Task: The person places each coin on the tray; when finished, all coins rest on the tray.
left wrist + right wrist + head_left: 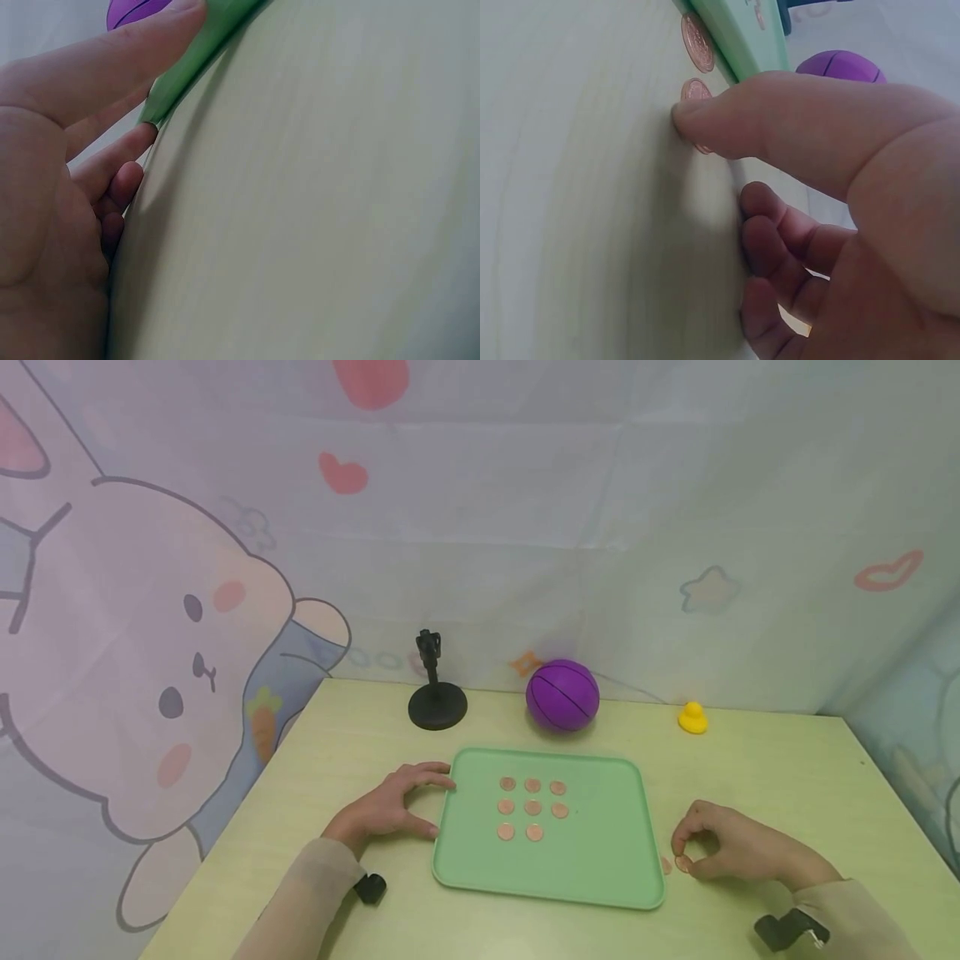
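A green tray [600, 868] holds several copper coins [532, 807] laid out in rows, two full rows of three and a shorter one nearest me. My left hand [390, 806] rests at the tray's left edge, fingers and thumb spread along the rim; the left wrist view shows the thumb over the green rim [191, 60]. Beyond the tray's right edge, my right hand [738, 843] pinches a copper coin [683, 863] between thumb and index finger, low at the tabletop. Another coin [697, 42] lies beside it, close against the tray's outer side.
A black stand [437, 706] with a round base, a purple ball [562, 696] and a yellow rubber duck [693, 718] stand along the back of the pale table [780, 760]. A printed cloth [487, 585] hangs behind them.
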`<action>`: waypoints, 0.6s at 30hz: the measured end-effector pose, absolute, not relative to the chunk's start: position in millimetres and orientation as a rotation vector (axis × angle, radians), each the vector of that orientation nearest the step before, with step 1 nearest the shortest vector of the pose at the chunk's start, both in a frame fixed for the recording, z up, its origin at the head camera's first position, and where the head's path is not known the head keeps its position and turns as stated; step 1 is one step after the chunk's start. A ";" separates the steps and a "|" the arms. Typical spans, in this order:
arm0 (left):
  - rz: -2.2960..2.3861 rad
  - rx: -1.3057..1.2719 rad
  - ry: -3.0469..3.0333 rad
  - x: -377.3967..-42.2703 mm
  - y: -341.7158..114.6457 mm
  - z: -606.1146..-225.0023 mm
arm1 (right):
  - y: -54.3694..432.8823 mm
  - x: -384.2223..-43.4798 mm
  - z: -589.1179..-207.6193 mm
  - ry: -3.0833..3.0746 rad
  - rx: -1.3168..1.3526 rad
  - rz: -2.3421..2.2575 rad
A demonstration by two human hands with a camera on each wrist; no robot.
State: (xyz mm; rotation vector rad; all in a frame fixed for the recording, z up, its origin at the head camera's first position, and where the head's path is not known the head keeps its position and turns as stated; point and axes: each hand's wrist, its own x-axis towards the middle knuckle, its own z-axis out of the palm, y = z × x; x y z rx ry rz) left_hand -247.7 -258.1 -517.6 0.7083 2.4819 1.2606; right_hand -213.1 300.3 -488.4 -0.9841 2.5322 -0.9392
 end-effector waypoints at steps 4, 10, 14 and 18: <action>1.252 0.685 2.483 -247.2 -258.1 -516.2 | 299.0 -214.8 -486.7 2.519 -0.973 -0.905; 1.244 0.690 2.488 -247.3 -258.0 -516.4 | 297.1 -216.8 -483.1 2.485 -0.974 -0.878; 1.253 0.702 2.488 -247.8 -257.9 -517.8 | 297.1 -217.0 -482.8 2.484 -1.001 -0.882; 1.265 0.705 2.485 -248.5 -257.6 -519.2 | 297.8 -216.7 -482.9 2.489 -1.035 -0.898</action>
